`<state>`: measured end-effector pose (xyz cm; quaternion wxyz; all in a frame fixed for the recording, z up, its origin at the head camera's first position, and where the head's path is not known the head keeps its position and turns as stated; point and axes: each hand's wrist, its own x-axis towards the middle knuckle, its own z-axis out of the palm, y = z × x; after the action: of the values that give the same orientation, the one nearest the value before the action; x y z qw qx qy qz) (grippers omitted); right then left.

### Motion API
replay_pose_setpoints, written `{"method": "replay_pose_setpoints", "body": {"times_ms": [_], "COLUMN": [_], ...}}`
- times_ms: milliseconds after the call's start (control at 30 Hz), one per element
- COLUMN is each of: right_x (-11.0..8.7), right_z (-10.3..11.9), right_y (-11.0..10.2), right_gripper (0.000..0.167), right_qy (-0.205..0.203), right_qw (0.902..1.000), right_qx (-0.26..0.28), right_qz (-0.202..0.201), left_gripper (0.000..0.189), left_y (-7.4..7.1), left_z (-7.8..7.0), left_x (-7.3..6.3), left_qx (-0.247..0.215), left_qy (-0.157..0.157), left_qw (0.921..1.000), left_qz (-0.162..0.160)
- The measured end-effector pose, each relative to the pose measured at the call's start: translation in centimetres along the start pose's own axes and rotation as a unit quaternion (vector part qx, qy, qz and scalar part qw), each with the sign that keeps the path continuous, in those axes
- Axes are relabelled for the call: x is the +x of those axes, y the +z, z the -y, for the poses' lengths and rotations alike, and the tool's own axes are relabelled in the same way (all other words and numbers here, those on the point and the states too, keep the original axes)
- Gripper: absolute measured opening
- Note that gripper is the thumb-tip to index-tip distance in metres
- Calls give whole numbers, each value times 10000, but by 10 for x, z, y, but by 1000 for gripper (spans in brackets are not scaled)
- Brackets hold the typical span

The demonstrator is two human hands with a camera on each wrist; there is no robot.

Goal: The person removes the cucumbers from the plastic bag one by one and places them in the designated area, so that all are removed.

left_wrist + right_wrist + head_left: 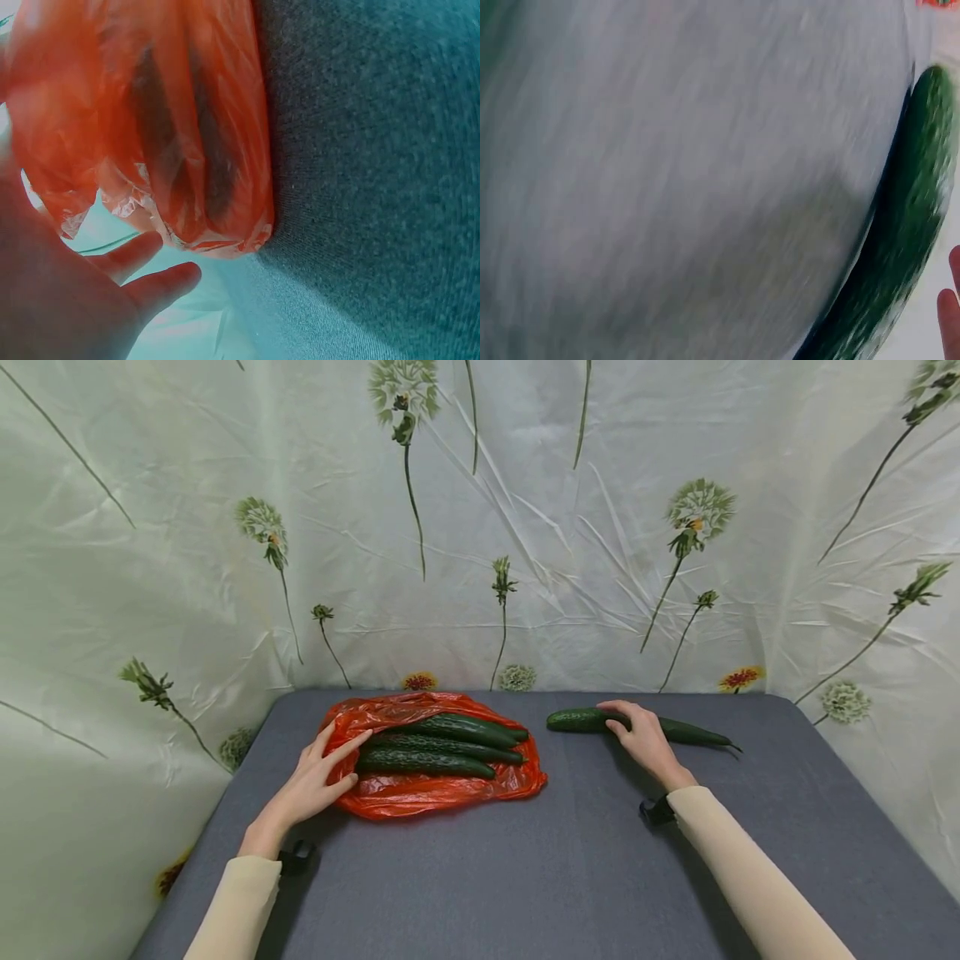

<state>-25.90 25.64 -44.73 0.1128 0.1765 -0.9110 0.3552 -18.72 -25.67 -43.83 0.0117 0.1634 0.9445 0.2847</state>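
Note:
A red plastic bag [420,802] lies on its side on the left of the table, with three long dark green cucumbers [435,764] showing in its opening. At the bag's left end rests my left hand [303,785], fingers spread over the film and thumb toward the near side. Its spread fingers [176,285] show beside the bag in the left wrist view. Farther right, my right hand [637,735] grips a single cucumber [693,732] near its middle, fingers over the far side, thumb on the near side. That cucumber points sideways, its thin stem end to the right.
Grey cloth covers the table [495,885]. A pale curtain [555,527] with printed dandelions hangs behind it and along both sides. A dark wrist strap mount [296,857] sits under the left wrist, another [657,812] under the right.

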Motion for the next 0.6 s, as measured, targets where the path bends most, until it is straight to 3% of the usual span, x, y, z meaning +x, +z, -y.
{"method": "replay_pose_setpoints", "body": {"times_ms": [300, 600], "right_x": [2, 1], "right_z": [26, 46], "right_y": [20, 38], "right_gripper": [32, 31], "right_qy": [-209, -467], "right_qw": [9993, 9968], "right_qx": [265, 514], "right_qz": [175, 392], "left_gripper": [56, 66], "left_y": [1, 1], "left_z": [0, 3], "left_x": [3, 10], "left_qx": [15, 47], "left_qy": [147, 135], "left_qw": [9997, 9993], "left_qz": [-191, -341]}}
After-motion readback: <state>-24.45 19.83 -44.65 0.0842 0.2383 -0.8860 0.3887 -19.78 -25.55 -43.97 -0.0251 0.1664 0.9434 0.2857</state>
